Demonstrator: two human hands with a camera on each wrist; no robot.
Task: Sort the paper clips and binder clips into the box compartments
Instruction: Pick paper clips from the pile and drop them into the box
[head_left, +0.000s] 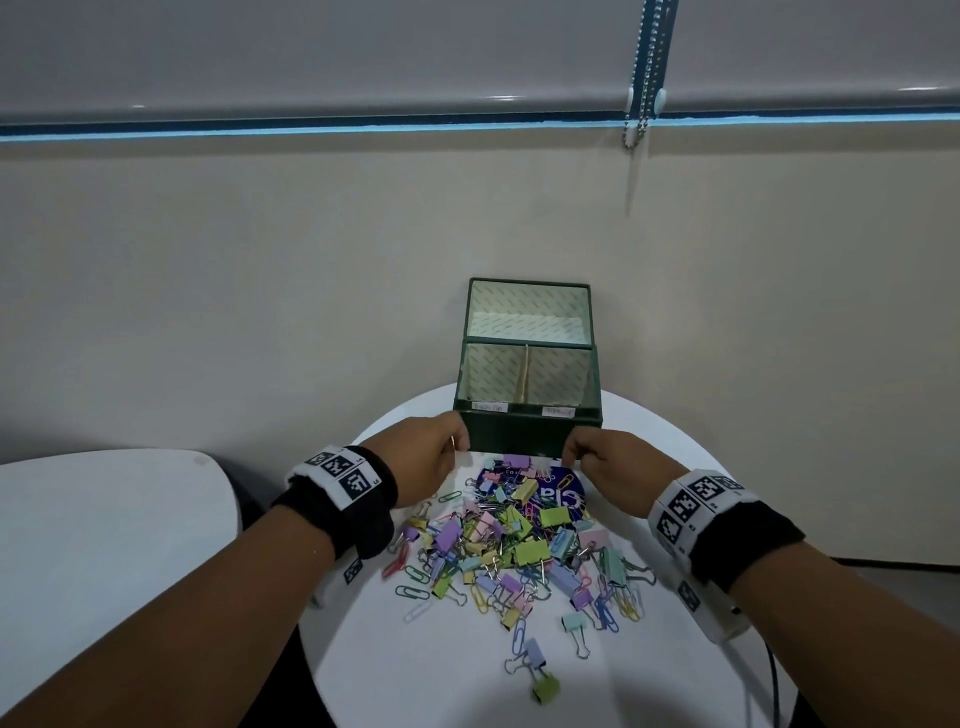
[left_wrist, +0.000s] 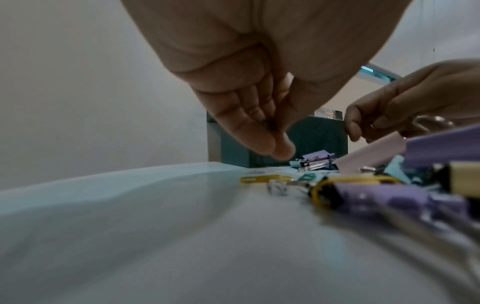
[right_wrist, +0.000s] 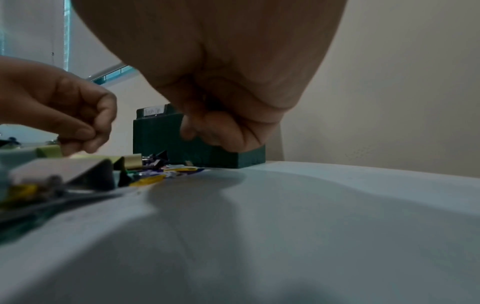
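A dark green box (head_left: 527, 434) stands open at the back of the round white table (head_left: 441, 665), with two labelled front compartments split by a divider. A heap of pastel binder clips and paper clips (head_left: 519, 540) lies in front of it. My left hand (head_left: 457, 449) is at the box's left front corner, thumb and fingertips (left_wrist: 275, 150) pressed together on a thin wire loop that looks like a paper clip. My right hand (head_left: 574, 460) is at the right front corner, fingers (right_wrist: 205, 133) curled. A small loop shows between its thumb and forefinger (left_wrist: 372, 125).
A blue printed card (head_left: 569, 493) lies under the far part of the heap. A second white table (head_left: 104, 519) sits to the left, across a dark gap. The wall rises right behind the box. A cable (head_left: 769, 675) hangs off the table's right edge.
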